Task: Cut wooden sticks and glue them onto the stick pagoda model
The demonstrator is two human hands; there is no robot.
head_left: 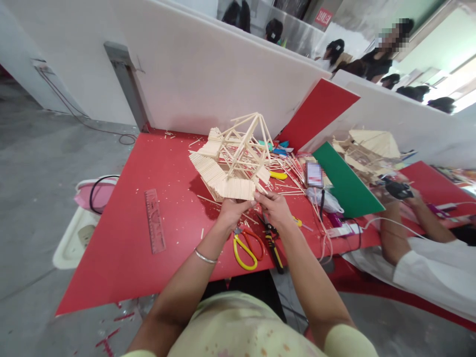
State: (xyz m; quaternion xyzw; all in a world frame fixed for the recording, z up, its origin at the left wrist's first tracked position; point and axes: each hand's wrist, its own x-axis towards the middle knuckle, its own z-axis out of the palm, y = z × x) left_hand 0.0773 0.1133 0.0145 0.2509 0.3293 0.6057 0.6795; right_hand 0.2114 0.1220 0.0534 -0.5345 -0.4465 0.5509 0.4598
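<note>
A wooden stick model (238, 188) with an open frame of sticks on top and slatted panels around its sides is held up over the red table (122, 208). My left hand (235, 212) is closed on its near edge from the left. From the right, my right hand (274, 208) pinches the same edge near the corner, where a short stick end shows by the fingers. Below the hands lie scissors (245, 258) with yellow and red handles, and black-and-yellow pliers (274, 253).
A clear ruler (154, 220) lies left. Loose sticks (292, 166), a phone (314, 174), a green board (345, 183) and a glue gun's white cable (375, 220) are right. A co-worker's arm (392, 230) is beside another stick model (368, 148). A white partition (208, 74) stands behind.
</note>
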